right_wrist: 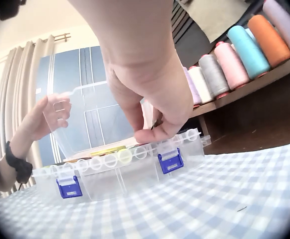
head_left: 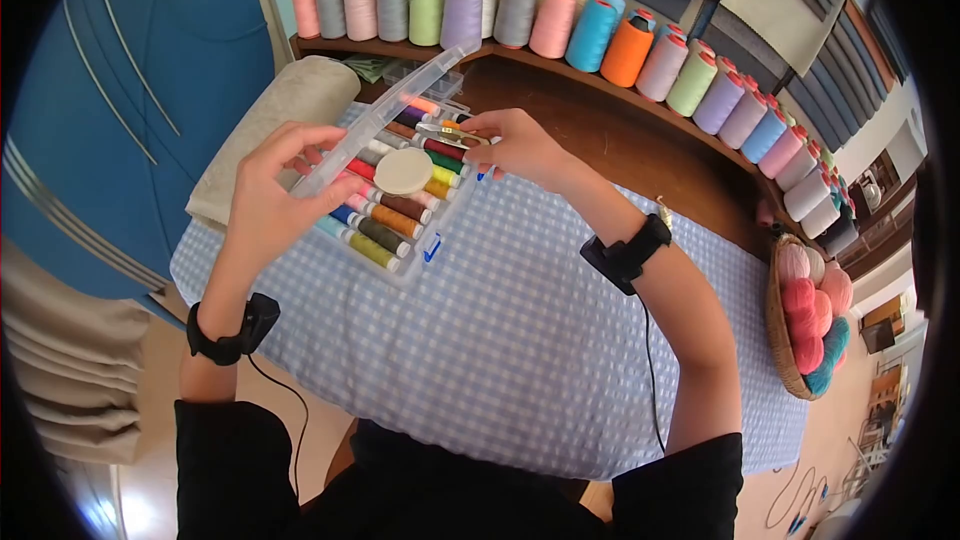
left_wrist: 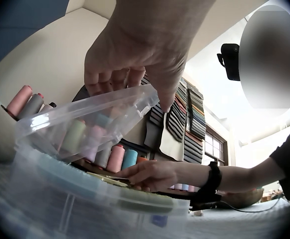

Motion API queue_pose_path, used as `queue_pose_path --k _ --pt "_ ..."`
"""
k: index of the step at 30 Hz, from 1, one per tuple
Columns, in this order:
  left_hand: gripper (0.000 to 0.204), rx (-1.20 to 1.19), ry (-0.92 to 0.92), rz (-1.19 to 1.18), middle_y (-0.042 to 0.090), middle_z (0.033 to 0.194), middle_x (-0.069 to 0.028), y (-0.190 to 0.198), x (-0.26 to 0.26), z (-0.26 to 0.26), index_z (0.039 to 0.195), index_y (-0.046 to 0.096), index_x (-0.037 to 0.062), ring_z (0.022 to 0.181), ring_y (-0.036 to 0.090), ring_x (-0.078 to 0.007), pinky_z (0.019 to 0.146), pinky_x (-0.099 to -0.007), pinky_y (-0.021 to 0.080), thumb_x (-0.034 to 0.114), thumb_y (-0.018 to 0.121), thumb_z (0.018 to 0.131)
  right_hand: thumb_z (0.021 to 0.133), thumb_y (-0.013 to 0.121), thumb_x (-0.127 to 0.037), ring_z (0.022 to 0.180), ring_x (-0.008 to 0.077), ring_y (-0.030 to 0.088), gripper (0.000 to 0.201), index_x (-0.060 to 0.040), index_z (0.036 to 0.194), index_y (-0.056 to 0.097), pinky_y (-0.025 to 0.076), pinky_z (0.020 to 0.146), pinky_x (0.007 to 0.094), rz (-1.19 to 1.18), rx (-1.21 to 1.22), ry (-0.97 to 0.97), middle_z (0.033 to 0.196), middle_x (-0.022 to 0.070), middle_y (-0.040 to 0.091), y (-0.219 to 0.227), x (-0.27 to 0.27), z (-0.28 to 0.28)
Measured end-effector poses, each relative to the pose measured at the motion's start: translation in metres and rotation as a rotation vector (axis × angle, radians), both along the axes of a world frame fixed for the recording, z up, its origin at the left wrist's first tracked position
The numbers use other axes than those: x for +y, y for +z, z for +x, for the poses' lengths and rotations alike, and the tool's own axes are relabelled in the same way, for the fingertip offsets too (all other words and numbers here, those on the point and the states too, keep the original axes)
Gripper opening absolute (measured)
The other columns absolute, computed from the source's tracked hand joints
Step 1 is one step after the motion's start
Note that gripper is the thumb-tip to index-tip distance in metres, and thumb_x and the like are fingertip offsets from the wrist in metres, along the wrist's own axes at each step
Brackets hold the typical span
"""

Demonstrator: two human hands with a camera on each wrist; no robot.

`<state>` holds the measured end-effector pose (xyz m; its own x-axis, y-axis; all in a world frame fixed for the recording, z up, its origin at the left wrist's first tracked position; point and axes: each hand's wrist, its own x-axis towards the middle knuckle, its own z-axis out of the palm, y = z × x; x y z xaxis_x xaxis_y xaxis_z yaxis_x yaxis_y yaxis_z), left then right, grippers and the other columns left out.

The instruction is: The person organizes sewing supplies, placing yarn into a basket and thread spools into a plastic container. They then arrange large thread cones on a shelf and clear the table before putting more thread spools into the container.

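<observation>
A clear plastic case [head_left: 402, 277] full of thread spools lies on the checked cloth. Its hinged lid [head_left: 408, 98] stands tilted up, and my left hand [head_left: 283, 178] holds the lid's edge between fingers and thumb. Over the case's far right part, my right hand [head_left: 520, 147] pinches small gold-and-silver scissors [head_left: 436, 131], their handle partly hidden by the fingers. A cream round disc [head_left: 403, 171] rests on top of the spools. Blue latches [right_wrist: 170, 161] hang loose on the case's front in the right wrist view.
Large thread cones [head_left: 425, 10] line a curved wooden shelf [head_left: 545, 62] behind. At the right is a basket [head_left: 783, 340] of yarn balls. A rolled beige fabric [head_left: 270, 130] lies left of the case, on the checked cloth [head_left: 520, 310]. Cables run from both wrist cameras.
</observation>
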<state>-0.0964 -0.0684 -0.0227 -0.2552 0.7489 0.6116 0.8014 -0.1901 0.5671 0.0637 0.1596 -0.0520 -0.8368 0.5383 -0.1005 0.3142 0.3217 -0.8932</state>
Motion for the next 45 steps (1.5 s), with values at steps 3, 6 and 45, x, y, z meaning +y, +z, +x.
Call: queue_pose_path --k 3,6,45 --pt "0.04 0.032 0.024 -0.001 0.061 0.091 -0.005 0.0 -0.001 0.004 0.101 0.062 0.0042 0.077 0.055 -0.014 0.07 -0.0265 0.045 0.01 0.078 0.065 0.074 0.066 -0.01 0.074 0.0186 0.064 0.038 0.0001 0.11 0.061 0.052 0.065 0.0308 0.354 -0.02 0.046 0.091 0.0137 0.065 -0.008 0.0 -0.005" --pt "0.041 0.057 0.01 -0.024 0.061 0.093 -0.0058 -0.005 0.0 0.005 0.101 0.062 0.0039 0.077 0.056 -0.0148 0.07 -0.0268 0.045 0.009 0.078 0.063 0.072 0.069 -0.011 0.07 0.0192 0.065 0.038 0.0016 0.107 0.062 0.053 0.063 0.0302 0.596 -0.026 0.061 0.093 0.0146 0.064 -0.007 -0.003 -0.005" --pt "0.036 -0.099 -0.038 -0.025 0.062 0.099 -0.0044 0.0 -0.006 -0.008 0.107 0.06 0.002 0.089 0.057 -0.0129 0.078 -0.0274 0.045 0.008 0.071 0.074 0.069 0.07 -0.01 0.086 0.0286 0.06 0.022 -0.0033 0.091 0.067 0.047 0.078 0.0354 0.768 -0.259 0.058 0.091 0.0133 0.063 -0.024 0.009 0.219"
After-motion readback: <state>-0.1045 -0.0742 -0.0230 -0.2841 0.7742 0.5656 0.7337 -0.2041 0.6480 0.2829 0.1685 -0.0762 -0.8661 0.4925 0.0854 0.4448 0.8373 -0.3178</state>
